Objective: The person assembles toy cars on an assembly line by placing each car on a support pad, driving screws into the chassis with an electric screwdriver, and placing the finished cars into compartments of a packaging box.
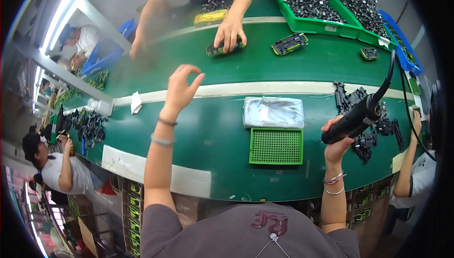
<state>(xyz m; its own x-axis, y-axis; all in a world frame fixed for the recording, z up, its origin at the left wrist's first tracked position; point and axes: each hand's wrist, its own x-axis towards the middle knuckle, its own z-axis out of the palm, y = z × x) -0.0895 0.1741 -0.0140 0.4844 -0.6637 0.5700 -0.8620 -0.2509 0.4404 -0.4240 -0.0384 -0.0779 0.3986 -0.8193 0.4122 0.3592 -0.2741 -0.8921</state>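
My right hand (337,148) is wrapped round a black electric screwdriver (353,120), whose cable runs up to the right. The tool points left, above the green table (217,135). My left hand (182,87) is raised near the pale strip, fingers curved and thumb apart, with nothing in it. Between my arms sit a green perforated tray (276,154) and a plastic-wrapped packet (273,111) touching its far edge. Black plastic chassis parts (364,139) lie beside and beyond the screwdriver.
Across the table, a co-worker's hand (230,33) grips a toy car (215,50). Other toy cars (289,44) lie on the far green surface. Green bins (326,27) of small dark parts stand far right. More black parts (85,124) are heaped left; a person (418,177) works at right.
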